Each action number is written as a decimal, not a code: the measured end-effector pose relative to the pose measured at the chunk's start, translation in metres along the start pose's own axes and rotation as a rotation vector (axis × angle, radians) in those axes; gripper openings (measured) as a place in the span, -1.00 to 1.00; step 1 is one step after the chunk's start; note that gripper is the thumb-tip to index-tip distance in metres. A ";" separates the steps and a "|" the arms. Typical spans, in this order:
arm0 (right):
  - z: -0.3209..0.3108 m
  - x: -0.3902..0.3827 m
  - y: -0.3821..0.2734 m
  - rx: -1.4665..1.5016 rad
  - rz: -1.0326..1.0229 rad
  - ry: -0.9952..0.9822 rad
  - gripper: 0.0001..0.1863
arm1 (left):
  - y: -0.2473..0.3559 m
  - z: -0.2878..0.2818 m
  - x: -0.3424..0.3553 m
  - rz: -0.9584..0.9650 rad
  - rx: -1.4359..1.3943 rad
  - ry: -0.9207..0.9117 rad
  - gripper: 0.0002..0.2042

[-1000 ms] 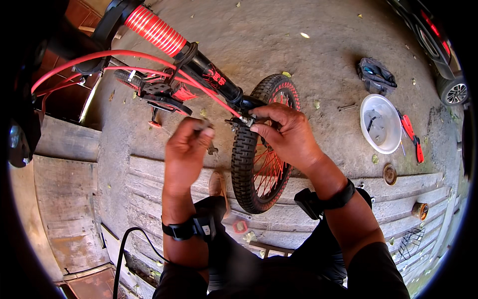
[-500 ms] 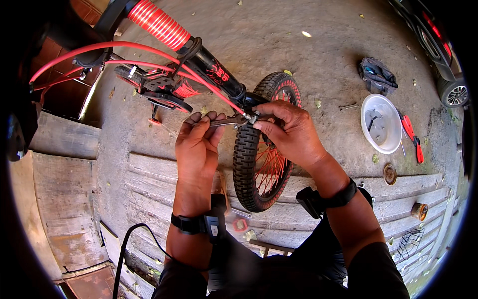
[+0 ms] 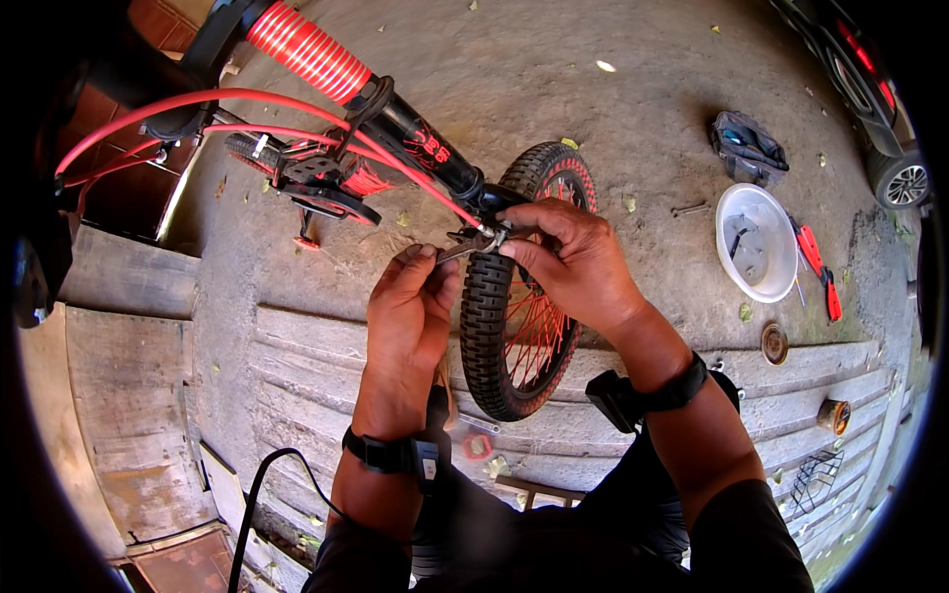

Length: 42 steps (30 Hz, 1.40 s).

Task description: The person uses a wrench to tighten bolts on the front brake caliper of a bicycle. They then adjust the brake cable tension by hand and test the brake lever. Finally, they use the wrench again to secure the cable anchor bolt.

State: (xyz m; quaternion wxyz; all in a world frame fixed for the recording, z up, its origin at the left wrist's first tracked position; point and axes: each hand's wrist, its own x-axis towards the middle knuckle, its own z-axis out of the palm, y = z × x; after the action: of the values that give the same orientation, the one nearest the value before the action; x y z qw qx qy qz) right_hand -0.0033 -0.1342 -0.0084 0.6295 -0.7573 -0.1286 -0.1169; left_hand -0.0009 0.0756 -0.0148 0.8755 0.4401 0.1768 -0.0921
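A small bicycle with a black and red frame (image 3: 420,138) stands in front of me, its knobbly front tyre (image 3: 486,326) and red spokes between my arms. My left hand (image 3: 410,306) is closed on a metal wrench (image 3: 463,251), whose head sits at the brake fitting (image 3: 496,235) above the tyre. From the right, my right hand (image 3: 573,257) pinches that same fitting with thumb and fingers; its fingertips partly cover it. A red brake cable (image 3: 420,180) runs down from the handlebar side into the fitting.
At the right on the concrete floor lie a white tub (image 3: 727,242) with small parts, red-handled cutters (image 3: 817,262), another wrench (image 3: 690,210) and a dark tool bag (image 3: 748,146). Two small tins (image 3: 774,343) and a wire rack (image 3: 816,479) lie nearer. A car wheel (image 3: 905,185) stands far right.
My left hand has swung the wrench's handle end down and moved slightly right, nearer the tyre. My right hand stays at the brake fitting. The bicycle has shifted slightly left in view.
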 end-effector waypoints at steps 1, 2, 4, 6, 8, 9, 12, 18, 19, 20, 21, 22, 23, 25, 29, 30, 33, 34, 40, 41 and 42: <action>0.000 0.000 0.000 -0.007 -0.001 -0.002 -0.71 | 0.001 0.001 -0.002 -0.011 0.045 -0.004 -0.91; 0.000 0.001 0.000 -0.014 -0.001 -0.003 -0.70 | 0.003 0.004 -0.004 -0.021 0.092 0.010 -0.91; 0.000 0.003 0.000 -0.038 -0.064 -0.004 -0.69 | 0.007 0.010 -0.011 -0.040 0.185 0.038 -0.88; -0.001 0.005 0.001 -0.064 -0.111 -0.021 -0.69 | 0.008 0.007 -0.012 -0.003 0.354 0.037 -0.83; -0.003 0.005 0.005 -0.088 -0.142 -0.055 -0.69 | 0.009 0.006 -0.013 0.047 0.503 0.034 -0.79; -0.003 0.006 0.005 -0.106 -0.141 -0.057 -0.70 | 0.011 0.007 -0.015 0.080 0.566 0.031 -0.78; -0.004 0.006 0.003 -0.142 -0.140 -0.058 -0.71 | 0.010 0.002 -0.016 0.214 0.786 0.012 -0.74; -0.007 0.007 0.000 -0.137 -0.109 -0.093 -0.72 | 0.010 -0.003 -0.018 0.368 0.995 -0.028 -0.71; -0.007 0.008 0.000 -0.129 -0.103 -0.096 -0.72 | 0.009 -0.004 -0.017 0.379 1.009 -0.029 -0.71; -0.007 0.008 0.000 -0.121 -0.098 -0.099 -0.72 | 0.009 -0.005 -0.016 0.377 1.008 -0.037 -0.71; -0.007 0.008 0.001 -0.085 -0.084 -0.102 -0.72 | 0.009 -0.006 -0.016 0.375 1.008 -0.046 -0.71; -0.007 0.008 0.003 -0.049 -0.070 -0.106 -0.72 | 0.009 -0.007 -0.015 0.373 1.007 -0.054 -0.71; -0.006 0.008 0.004 -0.011 -0.057 -0.110 -0.72 | 0.010 -0.008 -0.014 0.389 1.016 -0.054 -0.71; -0.008 0.008 0.005 0.035 -0.018 -0.155 -0.73 | 0.011 -0.008 -0.014 0.421 1.033 -0.054 -0.71; -0.007 0.010 0.001 0.074 0.068 -0.181 -0.74 | 0.012 -0.003 -0.017 0.396 1.084 -0.037 -0.70; -0.007 0.010 0.002 0.075 0.076 -0.182 -0.75 | 0.013 -0.002 -0.019 0.399 1.094 -0.039 -0.70; -0.007 0.011 0.004 0.101 0.104 -0.182 -0.75 | 0.014 -0.003 -0.020 0.410 1.133 -0.043 -0.69; -0.007 0.011 0.005 0.126 0.116 -0.179 -0.75 | 0.013 -0.004 -0.020 0.415 1.147 -0.044 -0.68; -0.012 0.019 0.007 0.096 0.120 -0.284 -0.75 | 0.014 -0.005 -0.020 0.437 1.193 -0.047 -0.67; -0.014 0.020 0.005 0.053 0.120 -0.306 -0.75 | 0.015 -0.005 -0.020 0.443 1.200 -0.044 -0.67; -0.013 0.021 0.008 0.070 0.112 -0.307 -0.75 | 0.016 -0.006 -0.019 0.449 1.206 -0.041 -0.66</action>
State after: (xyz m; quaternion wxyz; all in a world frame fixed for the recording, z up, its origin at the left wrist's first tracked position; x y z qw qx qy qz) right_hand 0.0189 -0.1476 -0.0060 0.6340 -0.7499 -0.1848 0.0403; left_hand -0.0151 0.0901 0.0008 0.4755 0.8795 -0.0191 0.0020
